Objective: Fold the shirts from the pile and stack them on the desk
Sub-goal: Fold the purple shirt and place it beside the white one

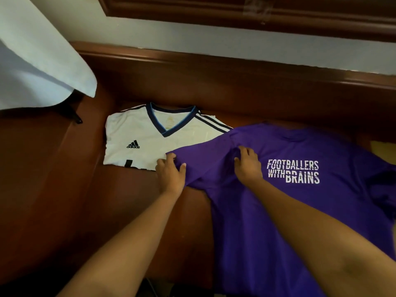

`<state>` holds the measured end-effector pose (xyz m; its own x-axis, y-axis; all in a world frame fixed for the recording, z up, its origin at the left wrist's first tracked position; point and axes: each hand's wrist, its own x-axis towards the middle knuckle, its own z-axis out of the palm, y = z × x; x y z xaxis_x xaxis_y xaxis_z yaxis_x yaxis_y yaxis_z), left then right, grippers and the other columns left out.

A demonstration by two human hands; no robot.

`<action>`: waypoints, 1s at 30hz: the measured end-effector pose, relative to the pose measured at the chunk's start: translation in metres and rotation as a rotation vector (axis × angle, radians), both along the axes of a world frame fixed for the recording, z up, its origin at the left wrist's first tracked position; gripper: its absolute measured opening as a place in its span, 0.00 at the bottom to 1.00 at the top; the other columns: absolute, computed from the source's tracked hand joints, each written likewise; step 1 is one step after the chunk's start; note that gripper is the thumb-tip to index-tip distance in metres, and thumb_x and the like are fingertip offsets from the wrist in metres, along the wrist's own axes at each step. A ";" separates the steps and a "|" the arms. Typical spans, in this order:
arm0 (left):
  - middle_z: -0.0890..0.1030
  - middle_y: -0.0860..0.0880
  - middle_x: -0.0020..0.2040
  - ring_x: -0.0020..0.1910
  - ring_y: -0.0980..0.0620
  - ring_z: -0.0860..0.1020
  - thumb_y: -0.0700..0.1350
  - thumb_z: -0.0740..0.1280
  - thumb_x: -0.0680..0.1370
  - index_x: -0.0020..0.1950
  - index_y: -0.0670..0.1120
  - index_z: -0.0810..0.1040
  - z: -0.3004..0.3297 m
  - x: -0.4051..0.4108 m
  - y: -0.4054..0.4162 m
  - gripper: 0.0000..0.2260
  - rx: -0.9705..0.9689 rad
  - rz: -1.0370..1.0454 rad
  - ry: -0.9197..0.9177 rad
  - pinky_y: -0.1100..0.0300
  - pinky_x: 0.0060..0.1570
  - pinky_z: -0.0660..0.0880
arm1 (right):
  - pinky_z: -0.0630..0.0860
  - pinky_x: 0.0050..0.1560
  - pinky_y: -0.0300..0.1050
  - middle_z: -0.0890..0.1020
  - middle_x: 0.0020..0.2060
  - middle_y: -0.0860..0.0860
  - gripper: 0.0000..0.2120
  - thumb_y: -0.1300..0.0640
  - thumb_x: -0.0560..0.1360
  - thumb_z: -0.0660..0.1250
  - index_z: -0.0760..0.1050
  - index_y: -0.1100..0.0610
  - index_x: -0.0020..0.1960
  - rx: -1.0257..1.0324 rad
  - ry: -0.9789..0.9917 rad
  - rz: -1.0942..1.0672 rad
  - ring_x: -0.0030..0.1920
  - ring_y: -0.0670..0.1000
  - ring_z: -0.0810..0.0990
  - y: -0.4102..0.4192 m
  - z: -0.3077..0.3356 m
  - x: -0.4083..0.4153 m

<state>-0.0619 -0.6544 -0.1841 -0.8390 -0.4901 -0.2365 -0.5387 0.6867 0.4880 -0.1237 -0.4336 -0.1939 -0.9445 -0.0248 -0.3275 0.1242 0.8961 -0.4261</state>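
A purple shirt with white lettering lies spread front-up across the right half of the brown desk. Its left sleeve reaches over the edge of a folded white jersey with a dark V-collar and shoulder stripes. My left hand pinches the end of that purple sleeve. My right hand grips a bunch of purple cloth near the shoulder seam, fingers curled into the fabric. The right side of the purple shirt runs out of view.
A pale white cloth hangs over the upper left corner. A raised wooden ledge and a wall close the desk's far side. A yellowish patch shows at the right edge. Bare wood lies to the left.
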 end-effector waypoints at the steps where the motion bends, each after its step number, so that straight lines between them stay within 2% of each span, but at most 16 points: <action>1: 0.74 0.42 0.60 0.59 0.43 0.72 0.48 0.66 0.78 0.62 0.47 0.72 -0.003 -0.002 -0.002 0.14 -0.028 -0.058 -0.014 0.54 0.53 0.71 | 0.67 0.66 0.59 0.66 0.70 0.59 0.22 0.55 0.81 0.58 0.61 0.57 0.73 0.000 -0.001 0.002 0.69 0.60 0.65 -0.001 0.000 0.000; 4: 0.78 0.42 0.57 0.58 0.43 0.74 0.42 0.65 0.79 0.60 0.44 0.74 -0.009 -0.011 -0.011 0.10 0.010 -0.108 -0.032 0.52 0.54 0.72 | 0.67 0.66 0.59 0.66 0.70 0.58 0.22 0.55 0.81 0.59 0.61 0.57 0.73 0.012 -0.015 0.001 0.69 0.60 0.66 -0.004 -0.002 0.001; 5: 0.79 0.42 0.57 0.57 0.43 0.75 0.41 0.65 0.79 0.60 0.44 0.74 -0.009 -0.013 -0.013 0.11 0.073 -0.053 -0.031 0.52 0.54 0.72 | 0.67 0.66 0.59 0.66 0.70 0.58 0.22 0.55 0.81 0.59 0.61 0.57 0.73 0.017 -0.020 0.001 0.70 0.60 0.65 -0.005 -0.002 0.002; 9: 0.76 0.42 0.61 0.58 0.43 0.76 0.39 0.66 0.78 0.64 0.44 0.70 -0.002 -0.021 -0.011 0.15 0.493 0.392 -0.038 0.54 0.54 0.74 | 0.66 0.66 0.59 0.66 0.71 0.59 0.23 0.55 0.81 0.59 0.61 0.57 0.74 0.035 -0.021 0.007 0.70 0.60 0.65 -0.005 -0.002 0.002; 12: 0.76 0.42 0.62 0.53 0.45 0.75 0.37 0.67 0.77 0.64 0.43 0.71 -0.002 -0.024 -0.011 0.16 0.610 0.532 -0.024 0.54 0.54 0.76 | 0.67 0.66 0.59 0.66 0.71 0.59 0.23 0.54 0.81 0.59 0.60 0.57 0.74 0.024 -0.032 0.001 0.70 0.60 0.65 -0.005 -0.001 0.002; 15: 0.76 0.45 0.57 0.52 0.47 0.76 0.38 0.64 0.78 0.63 0.43 0.72 0.005 -0.029 -0.014 0.13 0.580 0.554 0.068 0.55 0.52 0.76 | 0.68 0.66 0.59 0.66 0.70 0.59 0.22 0.55 0.80 0.59 0.61 0.57 0.73 -0.007 -0.025 -0.022 0.69 0.60 0.66 -0.003 0.001 0.001; 18: 0.75 0.48 0.47 0.42 0.52 0.76 0.37 0.61 0.79 0.61 0.46 0.70 0.023 -0.048 -0.025 0.12 0.545 0.497 0.226 0.61 0.39 0.74 | 0.68 0.66 0.58 0.68 0.69 0.60 0.23 0.60 0.79 0.60 0.63 0.59 0.72 0.002 0.014 -0.021 0.67 0.61 0.68 0.003 0.003 0.003; 20: 0.74 0.49 0.41 0.39 0.51 0.74 0.35 0.59 0.78 0.60 0.45 0.70 0.031 -0.067 -0.038 0.12 0.556 0.460 0.306 0.62 0.36 0.71 | 0.66 0.67 0.56 0.69 0.68 0.61 0.25 0.65 0.76 0.62 0.64 0.61 0.72 0.042 0.031 -0.017 0.67 0.62 0.68 0.008 0.005 0.005; 23: 0.75 0.47 0.40 0.36 0.51 0.73 0.34 0.59 0.76 0.59 0.44 0.74 0.038 -0.086 -0.055 0.13 0.559 0.455 0.290 0.62 0.34 0.70 | 0.66 0.68 0.56 0.71 0.65 0.63 0.27 0.70 0.71 0.63 0.67 0.63 0.70 0.017 0.102 -0.029 0.65 0.63 0.70 0.014 0.003 0.011; 25: 0.76 0.45 0.43 0.37 0.51 0.75 0.33 0.59 0.77 0.58 0.45 0.73 0.039 -0.086 -0.059 0.13 0.718 0.479 0.271 0.60 0.37 0.74 | 0.67 0.67 0.57 0.73 0.64 0.63 0.26 0.72 0.70 0.63 0.69 0.65 0.68 -0.015 0.148 -0.041 0.63 0.64 0.71 0.018 -0.002 0.018; 27: 0.76 0.45 0.46 0.43 0.49 0.78 0.34 0.60 0.77 0.58 0.47 0.72 0.035 -0.077 -0.060 0.12 0.786 0.486 0.257 0.59 0.45 0.77 | 0.70 0.64 0.58 0.74 0.62 0.63 0.25 0.73 0.69 0.62 0.71 0.65 0.67 -0.053 0.193 -0.049 0.61 0.64 0.73 0.023 -0.008 0.028; 30: 0.77 0.43 0.53 0.52 0.44 0.78 0.38 0.64 0.76 0.59 0.46 0.74 0.015 -0.049 -0.054 0.12 0.498 0.352 0.116 0.54 0.53 0.75 | 0.73 0.61 0.59 0.75 0.61 0.62 0.25 0.74 0.68 0.61 0.72 0.66 0.65 -0.097 0.244 -0.053 0.59 0.64 0.74 0.029 -0.013 0.050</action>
